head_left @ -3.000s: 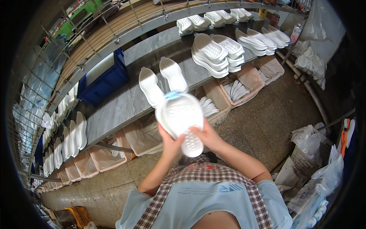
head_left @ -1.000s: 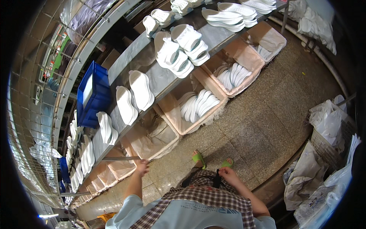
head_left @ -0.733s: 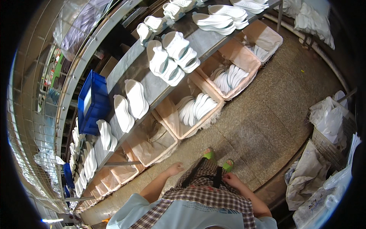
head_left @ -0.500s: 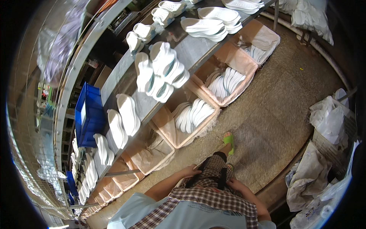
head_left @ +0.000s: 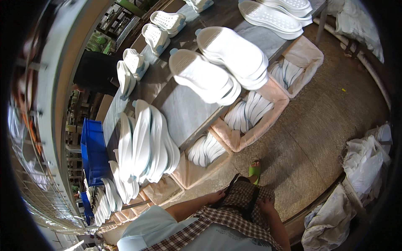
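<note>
Well left of the fingers (head_left: pixel 219 194) is a blue plastic crate (head_left: pixel 93 152), with wire mesh (head_left: pixel 44 204) farther left; well right are white plastic bags (head_left: pixel 363 161), a crumpled sack (head_left: pixel 328 219) and, farther forward, a pipe (head_left: pixel 379 78).

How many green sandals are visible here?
1: green sandal on a foot, beyond the left hand and right hand. Another may be hidden behind the checked cloth.

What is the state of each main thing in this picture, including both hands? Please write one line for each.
Left hand: lowered at the checked apron, no sole visible in it
Right hand: lowered at the apron, no sole visible in it
Apron: worn
Middle white soles: in two stacks on the bench
Blue crate: upright, contents hidden
Lined bin below the stacks: open, holding white pieces
Green sandal: worn on a foot
Sack, lower right: crumpled
</note>
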